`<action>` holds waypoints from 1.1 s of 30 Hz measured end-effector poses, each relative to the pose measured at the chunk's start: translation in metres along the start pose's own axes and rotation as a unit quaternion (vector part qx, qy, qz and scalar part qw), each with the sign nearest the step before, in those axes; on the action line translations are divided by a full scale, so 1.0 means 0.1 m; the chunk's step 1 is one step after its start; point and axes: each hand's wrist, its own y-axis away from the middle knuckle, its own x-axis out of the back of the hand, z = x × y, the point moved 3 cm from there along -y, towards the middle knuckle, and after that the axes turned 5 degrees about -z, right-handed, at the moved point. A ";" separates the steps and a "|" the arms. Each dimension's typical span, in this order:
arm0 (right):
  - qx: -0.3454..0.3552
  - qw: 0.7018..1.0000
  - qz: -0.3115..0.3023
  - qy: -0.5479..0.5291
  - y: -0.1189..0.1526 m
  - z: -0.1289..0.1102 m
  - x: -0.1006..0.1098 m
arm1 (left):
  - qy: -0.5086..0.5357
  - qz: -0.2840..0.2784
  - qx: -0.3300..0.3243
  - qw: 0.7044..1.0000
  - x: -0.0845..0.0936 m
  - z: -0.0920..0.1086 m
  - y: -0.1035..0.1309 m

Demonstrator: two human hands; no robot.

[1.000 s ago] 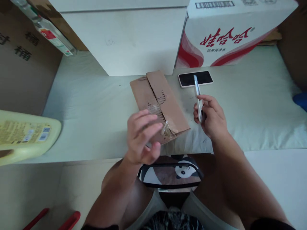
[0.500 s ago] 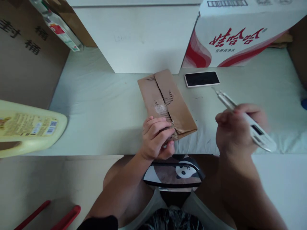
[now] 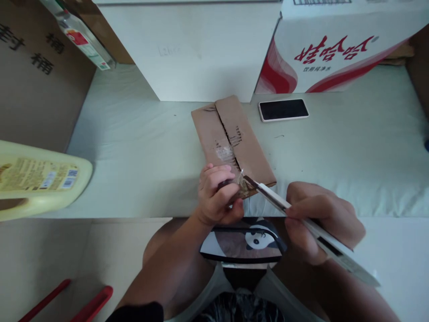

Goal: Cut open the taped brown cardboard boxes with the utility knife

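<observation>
While left hand (image 3: pixel 219 192) grips flat brown cardboard box (image 3: pixel 231 141), right hand (image 3: pixel 323 214) holds slim white knife (image 3: pixel 350 264) — flaps (image 3: pixel 254 154) unopened

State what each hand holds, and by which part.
The right hand holds the utility knife around its handle; the left hand holds the cardboard box at its near end.

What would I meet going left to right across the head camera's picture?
Pale yellow plastic jug, flat brown cardboard package, rectangular black-screened phone with a pale rim, right hand holding a slim white knife.
</observation>
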 end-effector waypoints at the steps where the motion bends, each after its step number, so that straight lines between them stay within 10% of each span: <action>1: 0.006 1.000 0.020 -0.012 -0.01 0.01 0.01 | 0.000 0.000 -0.001 1.000 0.00 0.00 0.00; 33: 0.017 0.997 -0.061 0.054 -0.15 0.02 -0.08 | -0.004 -0.022 0.003 1.000 0.00 0.00 -0.03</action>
